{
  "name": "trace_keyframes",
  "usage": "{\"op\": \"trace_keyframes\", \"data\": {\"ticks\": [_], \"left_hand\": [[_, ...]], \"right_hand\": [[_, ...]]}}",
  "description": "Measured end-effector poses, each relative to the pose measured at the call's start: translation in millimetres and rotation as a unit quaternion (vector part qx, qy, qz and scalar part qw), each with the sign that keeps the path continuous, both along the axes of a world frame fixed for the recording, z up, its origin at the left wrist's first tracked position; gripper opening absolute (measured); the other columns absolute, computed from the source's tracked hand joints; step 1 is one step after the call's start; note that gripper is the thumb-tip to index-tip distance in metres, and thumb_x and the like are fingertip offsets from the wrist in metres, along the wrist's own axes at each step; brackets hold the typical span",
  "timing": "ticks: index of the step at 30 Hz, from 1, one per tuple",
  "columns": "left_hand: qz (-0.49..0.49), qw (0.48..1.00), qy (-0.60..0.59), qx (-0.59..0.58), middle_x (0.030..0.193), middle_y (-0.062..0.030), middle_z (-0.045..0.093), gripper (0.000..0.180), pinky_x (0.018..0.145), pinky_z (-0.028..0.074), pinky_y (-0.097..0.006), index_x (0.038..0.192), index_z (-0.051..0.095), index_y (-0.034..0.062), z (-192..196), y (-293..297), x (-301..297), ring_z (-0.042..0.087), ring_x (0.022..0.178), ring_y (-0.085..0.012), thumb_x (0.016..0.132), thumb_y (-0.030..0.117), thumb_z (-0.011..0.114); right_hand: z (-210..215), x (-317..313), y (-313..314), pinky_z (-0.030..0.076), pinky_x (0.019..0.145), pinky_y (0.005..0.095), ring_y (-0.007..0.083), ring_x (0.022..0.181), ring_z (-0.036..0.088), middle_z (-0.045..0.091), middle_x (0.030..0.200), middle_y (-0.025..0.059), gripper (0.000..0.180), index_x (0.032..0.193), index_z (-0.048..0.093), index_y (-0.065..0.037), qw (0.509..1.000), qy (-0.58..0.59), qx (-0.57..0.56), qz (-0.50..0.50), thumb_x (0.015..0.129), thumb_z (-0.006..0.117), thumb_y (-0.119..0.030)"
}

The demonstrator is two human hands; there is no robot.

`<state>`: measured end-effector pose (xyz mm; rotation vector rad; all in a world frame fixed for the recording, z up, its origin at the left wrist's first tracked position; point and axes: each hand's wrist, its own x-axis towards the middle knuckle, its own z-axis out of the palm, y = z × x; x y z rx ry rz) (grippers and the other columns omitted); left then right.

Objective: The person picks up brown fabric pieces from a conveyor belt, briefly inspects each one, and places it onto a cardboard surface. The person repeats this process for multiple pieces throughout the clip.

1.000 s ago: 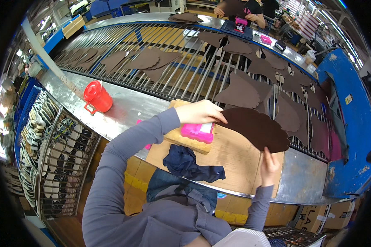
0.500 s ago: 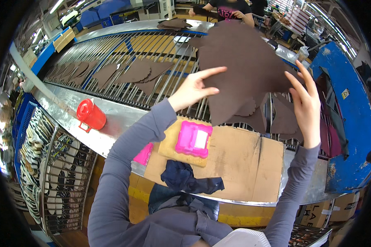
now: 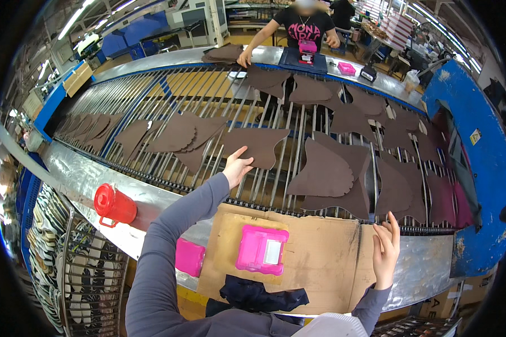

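My left hand point(image 3: 237, 166) reaches out over the roller conveyor point(image 3: 152, 101), its fingertips touching the near edge of a dark brown leather piece point(image 3: 258, 146) that lies flat on the rollers. My right hand point(image 3: 385, 254) is raised, fingers apart and holding nothing, over the right end of the cardboard sheet point(image 3: 320, 253) by the conveyor's near rail. A pink box point(image 3: 261, 249) with a pale panel lies on the cardboard between my arms. Many more brown leather pieces point(image 3: 326, 171) are spread across the rollers.
A red jug point(image 3: 113, 205) stands on the metal ledge at left. A second pink box point(image 3: 189, 256) and a dark cloth point(image 3: 261, 296) sit near my body. Another person point(image 3: 303, 22) works across the conveyor. A blue machine frame point(image 3: 478, 168) is at right, a wire rack point(image 3: 67, 269) at lower left.
I lifted the brown leather piece off the cardboard, held it up with both hands, and it now lies on the rollers. My right hand has dropped back toward the cardboard.
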<state>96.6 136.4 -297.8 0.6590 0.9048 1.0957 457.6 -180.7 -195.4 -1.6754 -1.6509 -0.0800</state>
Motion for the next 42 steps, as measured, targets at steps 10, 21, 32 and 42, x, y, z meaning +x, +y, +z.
{"op": "trace_keyframes", "data": {"ticks": [10,21,32,42], "left_hand": [[-0.035,0.997,-0.028,-0.056,0.140,-0.0152,0.043,0.065,0.100,0.047,-0.036,0.150,0.020,0.0064,-23,-16,20,0.054,0.119,-0.0237,0.094,-0.003,0.051],[-0.129,0.984,0.032,-0.119,0.140,-0.0071,0.042,0.063,0.105,0.042,-0.044,0.149,0.021,0.0088,-7,-32,5,0.044,0.128,-0.0262,0.097,0.013,0.055],[0.241,0.947,0.133,-0.164,0.146,-0.0145,0.034,0.063,0.107,0.034,-0.045,0.136,0.035,0.0085,-15,46,-67,0.039,0.130,-0.0316,0.082,0.011,0.067],[0.257,0.958,0.023,-0.128,0.096,-0.0085,0.055,0.041,0.070,0.052,-0.029,0.115,0.053,0.0105,-75,92,-172,0.058,0.084,-0.0196,0.081,-0.012,0.056]], "right_hand": [[-21,11,-30,0.050,0.089,0.0383,0.0295,0.113,0.055,0.044,0.145,0.0125,0.032,0.113,0.067,-0.007,0.992,0.065,-0.044,-0.102,0.087,0.056,0.007],[-28,4,-32,0.048,0.091,0.0390,0.0299,0.114,0.054,0.043,0.145,0.0125,0.030,0.113,0.066,-0.007,0.993,0.057,-0.062,-0.083,0.088,0.055,0.006],[-30,7,-67,0.046,0.092,0.0394,0.0315,0.111,0.055,0.042,0.146,0.0137,0.025,0.112,0.065,-0.002,0.989,0.007,-0.060,-0.136,0.090,0.054,0.002],[-28,-19,-36,0.049,0.088,0.0371,0.0286,0.107,0.056,0.043,0.145,0.0137,0.025,0.109,0.066,-0.002,0.996,0.052,-0.067,-0.035,0.088,0.055,0.006]]}}
